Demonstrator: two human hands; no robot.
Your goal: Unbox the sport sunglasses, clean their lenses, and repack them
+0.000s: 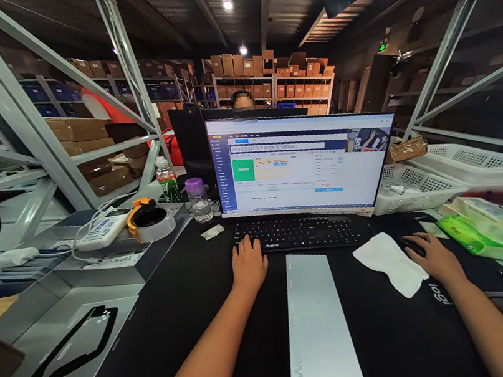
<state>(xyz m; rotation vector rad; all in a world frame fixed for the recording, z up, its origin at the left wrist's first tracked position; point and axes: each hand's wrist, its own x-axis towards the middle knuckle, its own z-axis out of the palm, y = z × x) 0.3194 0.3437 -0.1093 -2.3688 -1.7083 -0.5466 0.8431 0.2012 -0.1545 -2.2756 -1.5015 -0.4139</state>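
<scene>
My left hand rests at the left end of the black keyboard, fingers stretched over the keys and holding nothing. At the right, my right hand is curled over a dark computer mouse, mostly hidden under the palm. Between my arms a long, flat white box lies on the black desk mat. A crumpled white tissue is just left of my right hand. Behind the keyboard stands a lit monitor with a web page and a small camera picture on it.
Left of the monitor are a purple-capped bottle, a green-labelled bottle, a tape roll and a power strip. White baskets and a green tissue pack lie right. A person is behind the monitor.
</scene>
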